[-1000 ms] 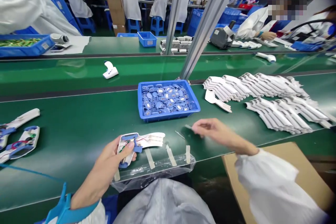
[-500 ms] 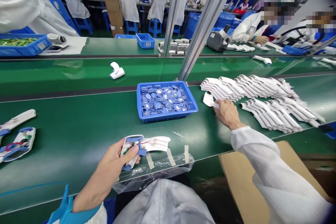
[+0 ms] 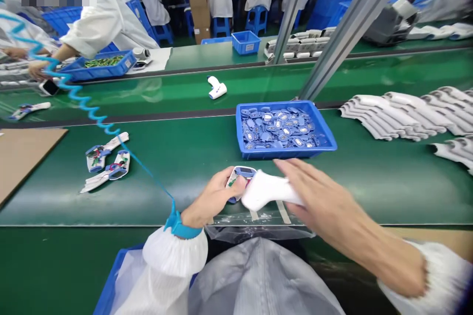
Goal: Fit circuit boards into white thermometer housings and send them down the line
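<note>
White shell (image 3: 268, 191) clamped right grip (image 3: 328, 202), left grip (image 3: 214, 197) clamped wired half (image 3: 236, 180); blue tray (image 3: 286, 154) beyond.

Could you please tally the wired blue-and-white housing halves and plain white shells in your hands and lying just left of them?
Wired housing halves lying left of the hands: 2
Wired housing half in left hand: 1
White shell under right hand: 1
Total: 4

No legible text. White label on far blue crate (image 3: 250, 47) too small to read; markings on blue parts (image 3: 283, 128) in bench tray (image 3: 286, 153) too blurred to read
</note>
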The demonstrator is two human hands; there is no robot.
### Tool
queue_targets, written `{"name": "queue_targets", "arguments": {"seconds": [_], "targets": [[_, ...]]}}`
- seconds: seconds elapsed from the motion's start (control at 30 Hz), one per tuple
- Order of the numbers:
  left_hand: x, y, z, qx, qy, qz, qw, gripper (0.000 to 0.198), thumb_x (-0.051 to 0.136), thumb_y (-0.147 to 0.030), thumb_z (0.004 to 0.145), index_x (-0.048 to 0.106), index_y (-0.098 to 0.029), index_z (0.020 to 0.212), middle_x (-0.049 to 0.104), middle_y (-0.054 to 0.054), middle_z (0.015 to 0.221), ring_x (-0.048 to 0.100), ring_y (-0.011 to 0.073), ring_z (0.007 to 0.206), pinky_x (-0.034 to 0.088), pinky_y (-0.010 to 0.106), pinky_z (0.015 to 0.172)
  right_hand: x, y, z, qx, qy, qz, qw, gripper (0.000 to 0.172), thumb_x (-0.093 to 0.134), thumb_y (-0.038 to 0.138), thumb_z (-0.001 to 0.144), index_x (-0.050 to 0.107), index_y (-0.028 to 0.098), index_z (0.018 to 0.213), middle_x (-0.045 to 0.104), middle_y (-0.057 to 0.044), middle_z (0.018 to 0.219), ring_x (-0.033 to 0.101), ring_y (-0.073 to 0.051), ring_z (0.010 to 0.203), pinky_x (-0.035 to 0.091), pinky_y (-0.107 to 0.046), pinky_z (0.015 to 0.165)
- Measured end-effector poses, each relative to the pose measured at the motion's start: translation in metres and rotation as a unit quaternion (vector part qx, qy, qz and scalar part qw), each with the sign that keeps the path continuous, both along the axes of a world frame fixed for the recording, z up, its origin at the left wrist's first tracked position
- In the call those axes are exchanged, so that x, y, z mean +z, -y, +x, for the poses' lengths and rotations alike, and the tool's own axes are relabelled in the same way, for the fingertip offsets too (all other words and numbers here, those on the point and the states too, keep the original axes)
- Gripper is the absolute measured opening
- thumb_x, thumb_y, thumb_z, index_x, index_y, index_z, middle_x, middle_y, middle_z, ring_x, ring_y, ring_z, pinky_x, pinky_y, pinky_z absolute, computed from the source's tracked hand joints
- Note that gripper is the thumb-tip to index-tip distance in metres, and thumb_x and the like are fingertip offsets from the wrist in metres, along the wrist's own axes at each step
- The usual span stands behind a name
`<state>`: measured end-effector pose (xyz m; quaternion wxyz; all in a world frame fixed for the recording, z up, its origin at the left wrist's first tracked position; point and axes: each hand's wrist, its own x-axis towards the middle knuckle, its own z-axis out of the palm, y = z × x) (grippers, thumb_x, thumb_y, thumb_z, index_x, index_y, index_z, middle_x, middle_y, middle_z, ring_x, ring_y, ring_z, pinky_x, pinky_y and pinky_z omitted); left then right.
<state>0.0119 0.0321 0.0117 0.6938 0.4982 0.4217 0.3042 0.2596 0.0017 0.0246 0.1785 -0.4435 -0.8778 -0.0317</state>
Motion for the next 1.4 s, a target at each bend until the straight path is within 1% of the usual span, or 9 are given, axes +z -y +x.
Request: {"name": "queue_targets", "arguments": {"seconds": [0.17, 0.27, 0.33, 0.47, 0.57, 0.73, 0.93, 1.17, 1.4], "targets": [[-0.008, 0.004, 0.001, 0.029, -0.064, 0.048, 0.996, 0.049, 0.079, -0.049, 0.078, 0.068, -0.014, 0.109, 0.07, 0.007, 0.101, 0.061, 0.0192, 0.087, 0.047, 0.027, 0.075, -0.004, -0.014, -0.052, -0.048, 0.016, -0.141, 0.989, 0.044, 0.065, 0.032, 0.089, 0.059, 0.01, 0.127, 0.076, -0.016, 0.104, 0.072, -0.031, 0.093, 0.055, -0.041, 0.075], [-0.01, 0.007, -0.002, 0.026, -0.093, 0.106, 0.99, 0.037, 0.072, -0.043, 0.085, 0.066, -0.016, 0.11, 0.069, 0.005, 0.1, 0.06, 0.017, 0.086, 0.046, 0.026, 0.074, 0.002, -0.021, -0.046, -0.07, -0.075, -0.346, 0.932, 0.029, 0.066, 0.047, 0.088, 0.067, 0.021, 0.103, 0.073, -0.001, 0.076, 0.064, -0.018, 0.059, 0.044, -0.029, 0.051], [-0.01, 0.009, -0.004, 0.019, -0.116, 0.115, 0.986, 0.036, 0.071, -0.045, 0.086, 0.063, -0.017, 0.108, 0.068, 0.003, 0.095, 0.06, 0.0158, 0.081, 0.046, 0.026, 0.07, 0.004, -0.025, -0.04, -0.042, -0.174, -0.399, 0.899, 0.032, 0.066, 0.048, 0.089, 0.066, 0.025, 0.111, 0.074, -0.001, 0.089, 0.066, -0.017, 0.068, 0.046, -0.027, 0.055], [-0.009, 0.008, -0.004, 0.036, -0.159, 0.129, 0.978, 0.038, 0.079, -0.042, 0.077, 0.057, -0.019, 0.097, 0.066, 0.0, 0.085, 0.06, 0.015, 0.072, 0.044, 0.025, 0.063, -0.001, -0.032, -0.061, -0.066, -0.329, -0.318, 0.887, 0.035, 0.057, 0.052, 0.094, 0.067, 0.024, 0.112, 0.073, -0.004, 0.103, 0.067, -0.017, 0.088, 0.05, -0.029, 0.074], [-0.009, 0.008, 0.002, 0.01, -0.19, 0.172, 0.967, 0.023, 0.071, -0.031, 0.081, 0.06, -0.019, 0.097, 0.071, 0.002, 0.089, 0.064, 0.0179, 0.075, 0.044, 0.027, 0.063, -0.007, -0.035, -0.097, -0.155, -0.277, -0.16, 0.935, 0.045, 0.051, 0.052, 0.099, 0.057, 0.021, 0.067, 0.062, -0.001, 0.07, 0.055, -0.013, 0.065, 0.039, -0.028, 0.063], [-0.009, 0.011, 0.009, -0.003, -0.35, 0.272, 0.896, 0.025, 0.059, -0.021, 0.08, 0.062, -0.014, 0.104, 0.074, 0.013, 0.088, 0.068, 0.0278, 0.073, 0.044, 0.036, 0.065, -0.012, -0.039, -0.12, -0.144, -0.214, -0.009, 0.966, 0.047, 0.043, 0.036, 0.103, 0.044, 0.021, 0.058, 0.05, 0.0, 0.059, 0.045, -0.011, 0.058, 0.028, -0.03, 0.058], [-0.007, 0.012, 0.005, -0.015, -0.242, 0.224, 0.944, 0.021, 0.065, -0.03, 0.084, 0.06, -0.019, 0.102, 0.074, 0.007, 0.094, 0.07, 0.0226, 0.077, 0.046, 0.029, 0.063, -0.005, -0.034, -0.106, -0.186, -0.287, -0.042, 0.939, 0.049, 0.046, 0.04, 0.102, 0.042, 0.021, 0.057, 0.045, 0.002, 0.056, 0.041, -0.01, 0.054, 0.029, -0.029, 0.058], [-0.016, 0.023, 0.011, 0.023, -0.373, 0.248, 0.894, 0.027, 0.062, -0.039, 0.088, 0.059, -0.015, 0.1, 0.072, 0.012, 0.086, 0.069, 0.0291, 0.072, 0.043, 0.035, 0.062, -0.007, -0.043, -0.118, -0.194, -0.275, -0.126, 0.933, 0.053, 0.043, 0.045, 0.101, 0.052, 0.02, 0.056, 0.054, 0.0, 0.056, 0.048, -0.012, 0.055, 0.029, -0.029, 0.058], [0.01, 0.013, -0.067, 0.06, -0.425, 0.271, 0.862, 0.022, 0.07, -0.035, 0.089, 0.062, -0.022, 0.105, 0.072, 0.001, 0.096, 0.068, 0.0205, 0.085, 0.047, 0.031, 0.074, 0.007, -0.121, -0.069, -0.174, -0.155, -0.169, 0.958, 0.023, 0.055, 0.027, 0.097, 0.075, 0.016, 0.101, 0.076, -0.007, 0.099, 0.067, -0.02, 0.084, 0.044, -0.03, 0.079]]}}
